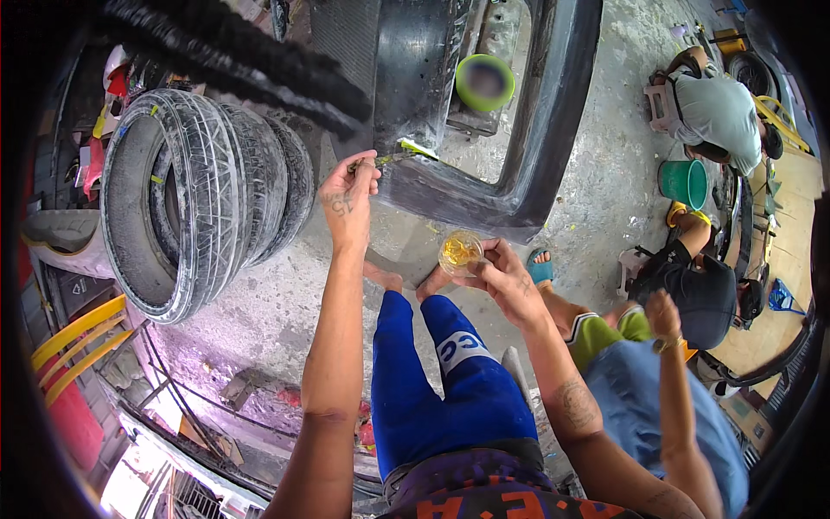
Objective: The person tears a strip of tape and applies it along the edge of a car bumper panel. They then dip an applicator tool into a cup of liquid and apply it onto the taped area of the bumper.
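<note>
My left hand (354,186) is closed on a thin brush-like tool (389,158), held over the near left corner of a large dark car body panel (545,182) with a rectangular opening. A small yellow-green and white piece (418,148) shows at its far end; whether it is part of the tool, I cannot tell. Lower and to the right, my right hand (500,275) grips a clear cup (458,251) holding yellow liquid, just in front of the panel's near edge.
Dusty tires (207,199) stand at left. A lime-green container (484,99) sits beyond the opening. At right are a crouching person (718,112), a green bucket (681,182) and a seated person (692,298). Another person (640,406) is close beside my right arm.
</note>
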Demonstrator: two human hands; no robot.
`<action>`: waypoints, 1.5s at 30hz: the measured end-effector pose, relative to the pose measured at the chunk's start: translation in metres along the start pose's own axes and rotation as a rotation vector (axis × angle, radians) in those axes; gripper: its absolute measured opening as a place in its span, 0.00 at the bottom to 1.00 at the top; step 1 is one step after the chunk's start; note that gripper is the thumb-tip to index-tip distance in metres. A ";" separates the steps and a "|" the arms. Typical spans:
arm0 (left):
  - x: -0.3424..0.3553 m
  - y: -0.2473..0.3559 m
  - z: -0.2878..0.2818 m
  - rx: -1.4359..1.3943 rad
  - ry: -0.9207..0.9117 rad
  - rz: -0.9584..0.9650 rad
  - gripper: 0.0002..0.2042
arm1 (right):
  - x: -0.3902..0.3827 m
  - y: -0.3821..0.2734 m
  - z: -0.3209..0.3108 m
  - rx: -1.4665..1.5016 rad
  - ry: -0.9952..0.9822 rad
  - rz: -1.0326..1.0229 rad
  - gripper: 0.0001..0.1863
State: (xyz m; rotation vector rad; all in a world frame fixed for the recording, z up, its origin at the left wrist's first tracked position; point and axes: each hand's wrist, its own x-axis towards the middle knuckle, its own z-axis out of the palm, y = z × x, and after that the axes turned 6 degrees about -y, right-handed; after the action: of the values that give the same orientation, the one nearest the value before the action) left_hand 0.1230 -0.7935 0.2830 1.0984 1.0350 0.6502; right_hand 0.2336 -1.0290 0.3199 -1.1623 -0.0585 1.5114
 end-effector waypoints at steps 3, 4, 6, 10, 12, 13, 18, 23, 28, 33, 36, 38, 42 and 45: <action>0.005 -0.010 -0.006 -0.018 0.011 0.002 0.09 | -0.001 -0.002 0.002 -0.015 -0.009 0.001 0.22; 0.007 -0.014 -0.011 -0.016 0.031 0.019 0.09 | 0.000 -0.001 0.004 -0.013 -0.015 0.001 0.22; 0.005 -0.012 -0.012 -0.055 -0.014 -0.005 0.09 | 0.001 0.001 0.003 -0.019 -0.023 -0.004 0.22; 0.001 -0.006 -0.004 -0.096 -0.063 -0.049 0.08 | 0.001 0.001 -0.001 -0.010 -0.026 -0.003 0.23; 0.001 -0.004 -0.006 -0.101 -0.059 -0.036 0.09 | 0.000 -0.002 0.002 -0.001 -0.036 -0.003 0.23; 0.001 -0.004 -0.007 -0.108 -0.056 -0.025 0.09 | 0.001 -0.002 0.002 -0.001 -0.037 -0.004 0.23; 0.003 0.000 -0.006 -0.071 -0.052 -0.042 0.09 | -0.001 -0.004 0.002 -0.009 -0.028 0.003 0.23; 0.007 -0.002 -0.007 -0.040 -0.062 -0.044 0.09 | -0.001 -0.004 0.002 -0.010 -0.024 0.008 0.22; 0.010 -0.004 -0.007 -0.087 -0.117 -0.077 0.09 | -0.002 -0.003 0.002 0.009 -0.015 0.003 0.22; 0.007 -0.003 -0.003 -0.123 -0.149 -0.115 0.10 | -0.003 -0.004 0.002 -0.031 -0.019 0.001 0.22; 0.003 -0.001 -0.002 -0.147 -0.152 -0.117 0.09 | -0.005 -0.001 0.000 -0.013 -0.017 -0.006 0.21; 0.003 0.001 -0.002 -0.160 -0.149 -0.107 0.09 | -0.006 -0.002 0.001 -0.009 -0.009 -0.004 0.21; 0.006 0.003 -0.010 -0.104 -0.120 -0.054 0.08 | -0.006 0.001 0.000 -0.018 -0.017 -0.014 0.21; 0.008 0.002 -0.011 -0.078 -0.120 -0.050 0.08 | -0.006 0.002 0.001 -0.020 -0.009 -0.018 0.21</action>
State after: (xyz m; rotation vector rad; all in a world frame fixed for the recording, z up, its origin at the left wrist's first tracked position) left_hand 0.1167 -0.7814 0.2813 1.0284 0.9242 0.5733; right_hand 0.2307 -1.0343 0.3227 -1.1683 -0.0903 1.5035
